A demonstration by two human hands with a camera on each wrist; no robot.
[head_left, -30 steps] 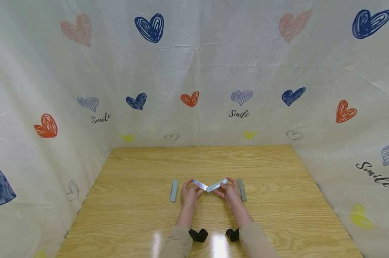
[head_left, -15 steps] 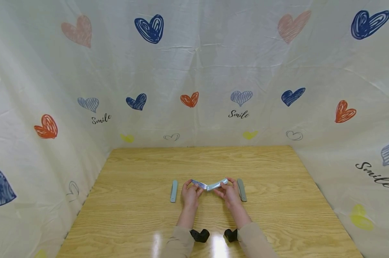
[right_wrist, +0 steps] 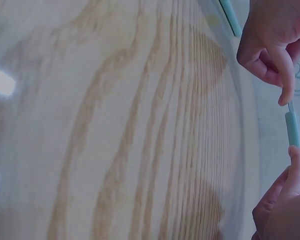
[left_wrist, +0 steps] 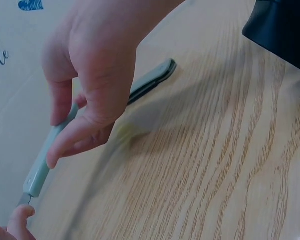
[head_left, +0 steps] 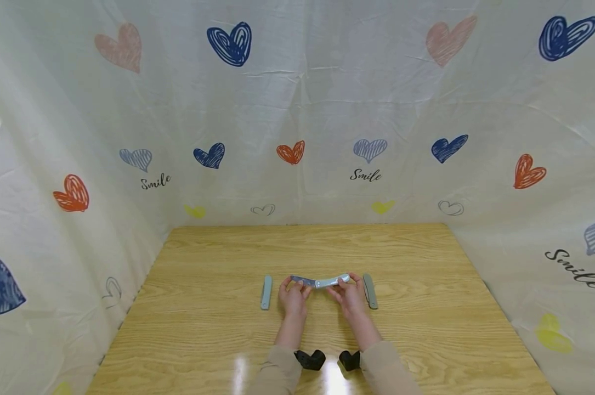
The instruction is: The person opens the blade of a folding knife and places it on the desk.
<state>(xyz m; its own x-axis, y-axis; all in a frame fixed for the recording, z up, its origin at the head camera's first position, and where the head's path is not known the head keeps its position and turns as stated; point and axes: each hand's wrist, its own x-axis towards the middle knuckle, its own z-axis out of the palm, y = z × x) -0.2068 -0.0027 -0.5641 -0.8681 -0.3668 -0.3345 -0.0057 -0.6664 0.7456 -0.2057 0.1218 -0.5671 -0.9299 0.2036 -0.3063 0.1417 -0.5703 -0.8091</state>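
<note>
As the left hand (head_left: 293, 300) pinches the blade (head_left: 309, 282) and the right hand (head_left: 352, 299) the handle (head_left: 329, 282), a folding knife (head_left: 319, 284) spans between them above the table (head_left: 218, 334), long axis crosswise, slightly bent, blade pointing left. The step seems to be swinging the blade; the next turn calls for firm pinches.

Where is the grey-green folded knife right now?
In the head view, the grey-green folded knife lies on the table, just to the right of the person's right hand, which grips the light-blue open knife.
</note>
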